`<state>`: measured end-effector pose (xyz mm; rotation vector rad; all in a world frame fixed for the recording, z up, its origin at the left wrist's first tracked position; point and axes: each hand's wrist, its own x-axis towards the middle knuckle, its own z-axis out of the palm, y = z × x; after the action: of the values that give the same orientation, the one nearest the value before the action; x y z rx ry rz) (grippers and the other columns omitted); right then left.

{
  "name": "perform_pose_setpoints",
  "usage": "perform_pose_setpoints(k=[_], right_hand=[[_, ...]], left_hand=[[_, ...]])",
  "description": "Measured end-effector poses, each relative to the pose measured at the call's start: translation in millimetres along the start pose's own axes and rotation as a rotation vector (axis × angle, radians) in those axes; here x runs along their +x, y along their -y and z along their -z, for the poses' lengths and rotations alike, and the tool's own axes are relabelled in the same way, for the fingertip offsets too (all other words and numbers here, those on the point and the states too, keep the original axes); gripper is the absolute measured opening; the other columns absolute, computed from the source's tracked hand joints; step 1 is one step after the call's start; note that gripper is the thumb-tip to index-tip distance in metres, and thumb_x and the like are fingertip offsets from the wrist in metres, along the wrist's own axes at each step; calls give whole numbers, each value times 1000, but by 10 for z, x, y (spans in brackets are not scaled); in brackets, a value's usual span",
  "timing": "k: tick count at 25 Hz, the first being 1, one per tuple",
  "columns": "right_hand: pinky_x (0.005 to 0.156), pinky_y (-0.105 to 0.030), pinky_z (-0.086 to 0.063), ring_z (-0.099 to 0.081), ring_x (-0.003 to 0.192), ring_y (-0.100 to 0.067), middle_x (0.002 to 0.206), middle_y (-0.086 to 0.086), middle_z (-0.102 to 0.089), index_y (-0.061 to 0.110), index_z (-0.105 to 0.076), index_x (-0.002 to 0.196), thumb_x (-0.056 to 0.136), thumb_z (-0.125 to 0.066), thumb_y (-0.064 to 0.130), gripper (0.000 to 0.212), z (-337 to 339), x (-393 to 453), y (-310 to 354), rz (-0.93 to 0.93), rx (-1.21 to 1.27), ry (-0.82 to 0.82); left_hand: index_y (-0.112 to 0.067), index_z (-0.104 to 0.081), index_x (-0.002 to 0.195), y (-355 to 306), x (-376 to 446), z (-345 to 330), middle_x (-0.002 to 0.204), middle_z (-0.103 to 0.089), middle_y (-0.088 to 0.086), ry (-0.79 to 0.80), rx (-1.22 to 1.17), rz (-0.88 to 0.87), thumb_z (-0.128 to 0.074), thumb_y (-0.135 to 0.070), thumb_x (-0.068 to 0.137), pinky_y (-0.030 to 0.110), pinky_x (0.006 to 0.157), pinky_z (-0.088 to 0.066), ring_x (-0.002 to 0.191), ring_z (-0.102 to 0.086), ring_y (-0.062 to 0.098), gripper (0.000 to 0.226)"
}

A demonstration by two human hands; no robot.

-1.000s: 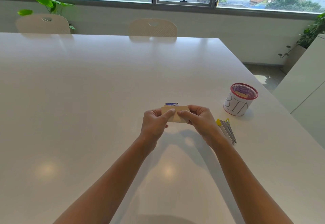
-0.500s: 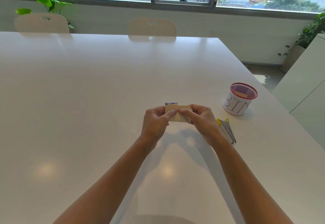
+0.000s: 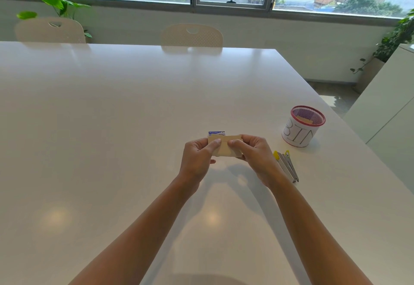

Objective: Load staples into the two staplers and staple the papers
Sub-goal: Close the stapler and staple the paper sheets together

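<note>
Above the middle of the white table, both hands hold a small tan stack of papers. My left hand pinches its left side with the thumb on top. My right hand pinches its right side the same way. A small blue-and-white staple box lies on the table just behind the papers, partly hidden. Two metal staplers with yellow tips lie side by side on the table, right of my right wrist.
A white cup with a red mesh rim, marked BIN, stands at the right with a tan scrap inside. Two chairs stand at the far edge. A white cabinet is at the right.
The papers and both hands shifted slightly to the right. The grip looks the same.
</note>
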<state>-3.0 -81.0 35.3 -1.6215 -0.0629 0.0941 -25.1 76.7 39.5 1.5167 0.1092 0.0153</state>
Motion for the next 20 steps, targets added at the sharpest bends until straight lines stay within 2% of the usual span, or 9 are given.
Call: perform_pose_setpoints(k=[6,9,13,18,20], right_hand=[[82,-35,-52,-68,80,-16,89,-6,-78,15,-78,89,91,-68,17,10,5,-6,9,-5,-1,21],[80,-32,-52,-67,78,-14,85,-1,-78,20,-79,83,92,-65,20,16,-16,4,14,3,-42,9],[75,-27,-53,-66,81,-18,87,2,-77,20,-78,84,92,-63,21,17,-43,14,-6,14,-61,0],[83,-34,-56,-66,88,-20,96,-5,-76,15,-77,97,98,-59,22,19,-48,44,-27,11,-28,-21],[82,-32,-55,-66,89,-18,96,-6,-75,13,-74,101,97,-61,22,16,-24,33,-29,-7,13,-27]], left_hand=[[-34,-80,78,-5,3,23,83,-79,-3,10,6,-1,-63,-24,95,32,71,-53,75,-69,6,26],[-31,-80,83,-12,14,17,85,-79,-2,9,15,-7,-63,-24,95,31,71,-53,76,-68,7,22],[-31,-80,84,-5,15,17,85,-79,-2,7,15,-9,-63,-24,95,28,69,-53,74,-68,5,21],[-32,-79,84,0,36,16,85,-79,-5,-7,17,-14,-64,-25,95,26,68,-54,73,-67,1,20],[-33,-79,83,10,36,2,84,-79,-5,-8,10,-17,-64,-26,95,26,68,-53,72,-67,1,21]])
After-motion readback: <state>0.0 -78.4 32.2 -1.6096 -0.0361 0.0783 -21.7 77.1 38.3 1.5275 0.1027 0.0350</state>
